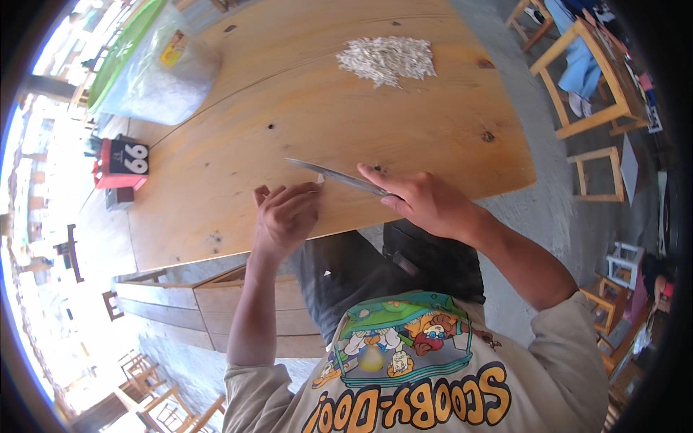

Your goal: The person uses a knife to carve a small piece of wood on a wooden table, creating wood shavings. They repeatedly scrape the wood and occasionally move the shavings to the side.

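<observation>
My right hand (427,203) grips a knife (346,178) by its handle, the index finger stretched along toward the blade. The thin blade slants across the wooden table (209,180), its tip up and to the left. My left hand (287,215) rests on the table near the front edge, fingers curled. Its fingertips hold a small whitish piece (320,178) right beside the blade; what kind of food it is cannot be made out. Farther back on the table lies a flat pile of thin whitish slivers (386,60).
A big clear plastic tub with a green rim (155,68) stands at the far left. Closer on that side is a red and black holder box (124,160). Wooden stools (598,173) and a seated person's legs (580,61) are off to the right. Below the table is a wooden bench (238,310).
</observation>
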`<state>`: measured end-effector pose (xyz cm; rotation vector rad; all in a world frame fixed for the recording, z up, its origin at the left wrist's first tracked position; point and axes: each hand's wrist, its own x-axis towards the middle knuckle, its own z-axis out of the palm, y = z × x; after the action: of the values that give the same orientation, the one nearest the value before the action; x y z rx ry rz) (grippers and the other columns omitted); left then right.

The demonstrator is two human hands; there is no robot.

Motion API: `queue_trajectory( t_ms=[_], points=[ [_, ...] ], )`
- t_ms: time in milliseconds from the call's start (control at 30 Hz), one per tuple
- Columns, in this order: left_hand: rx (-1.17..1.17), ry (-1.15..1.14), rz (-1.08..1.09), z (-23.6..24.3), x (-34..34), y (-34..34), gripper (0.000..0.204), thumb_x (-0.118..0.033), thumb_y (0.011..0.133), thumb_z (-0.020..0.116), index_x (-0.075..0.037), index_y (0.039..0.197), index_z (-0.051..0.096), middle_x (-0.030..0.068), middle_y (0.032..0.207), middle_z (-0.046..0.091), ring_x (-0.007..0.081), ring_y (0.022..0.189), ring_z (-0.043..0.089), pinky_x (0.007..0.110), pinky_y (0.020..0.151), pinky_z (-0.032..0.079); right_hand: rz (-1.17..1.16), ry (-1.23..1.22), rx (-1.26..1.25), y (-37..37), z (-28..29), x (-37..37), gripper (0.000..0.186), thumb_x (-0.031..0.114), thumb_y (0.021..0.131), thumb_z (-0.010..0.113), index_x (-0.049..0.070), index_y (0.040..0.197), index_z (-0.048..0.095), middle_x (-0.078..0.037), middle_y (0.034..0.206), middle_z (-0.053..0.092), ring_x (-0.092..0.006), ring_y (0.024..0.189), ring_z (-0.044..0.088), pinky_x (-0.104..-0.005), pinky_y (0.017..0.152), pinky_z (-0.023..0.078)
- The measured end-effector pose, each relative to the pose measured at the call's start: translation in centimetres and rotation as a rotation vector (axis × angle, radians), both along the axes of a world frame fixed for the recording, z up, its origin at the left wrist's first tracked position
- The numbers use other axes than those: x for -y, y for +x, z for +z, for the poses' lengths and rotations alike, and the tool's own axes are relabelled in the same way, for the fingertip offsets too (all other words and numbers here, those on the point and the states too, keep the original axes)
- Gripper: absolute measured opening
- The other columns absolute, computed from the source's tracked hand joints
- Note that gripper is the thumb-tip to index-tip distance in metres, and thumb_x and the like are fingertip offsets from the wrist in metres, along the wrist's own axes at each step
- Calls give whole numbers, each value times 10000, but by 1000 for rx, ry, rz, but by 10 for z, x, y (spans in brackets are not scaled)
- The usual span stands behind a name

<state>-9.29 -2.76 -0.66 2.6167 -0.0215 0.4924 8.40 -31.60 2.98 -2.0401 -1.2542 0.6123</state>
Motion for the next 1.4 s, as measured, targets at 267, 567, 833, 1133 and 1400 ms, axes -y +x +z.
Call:
queue_trajectory(
  t_ms=[267, 567, 833, 1133, 1400],
  points=[
    [-15, 210, 127, 12, 29, -2, 482, -114, 793, 922, -172, 1271, 896, 1, 1303, 832, 230, 1009, 763, 462, 1008, 422, 17, -9, 168, -1, 0, -9, 223, 157, 1142, 724, 34, 1327, 703, -233, 964, 830, -457, 941, 835, -580, 841, 664],
    [-3, 211, 140, 1, 31, 1, 398, -156, 837, 901, -150, 1234, 888, 18, 1336, 841, 233, 1021, 771, 462, 998, 420, 92, 6, 230, 9, -4, -17, 149, 162, 1143, 729, 37, 1206, 680, -211, 944, 813, -444, 897, 829, -579, 762, 654],
    [-15, 268, 147, 1, 29, -2, 371, -216, 873, 916, -171, 1240, 891, -38, 1372, 805, 205, 1006, 740, 463, 991, 435, 116, -19, 247, 7, -6, -21, 129, 144, 1124, 696, 31, 1155, 643, -207, 935, 811, -448, 921, 829, -578, 775, 658],
    [-51, 209, 185, 2, 30, 1, 394, -223, 893, 904, -192, 1283, 860, -69, 1338, 760, 211, 1039, 701, 492, 994, 427, 105, -67, 516, 4, 3, -28, 90, 139, 1107, 721, 65, 1146, 689, -158, 871, 796, -373, 810, 843, -490, 672, 684],
    [-85, 227, 190, 7, 30, -2, 451, -238, 874, 926, -235, 1320, 859, -29, 1180, 709, 212, 1026, 698, 495, 992, 414, 143, -127, 545, 0, 2, -29, 84, 129, 1093, 689, 86, 1153, 649, -120, 828, 795, -336, 755, 842, -459, 637, 675]
  ],
)
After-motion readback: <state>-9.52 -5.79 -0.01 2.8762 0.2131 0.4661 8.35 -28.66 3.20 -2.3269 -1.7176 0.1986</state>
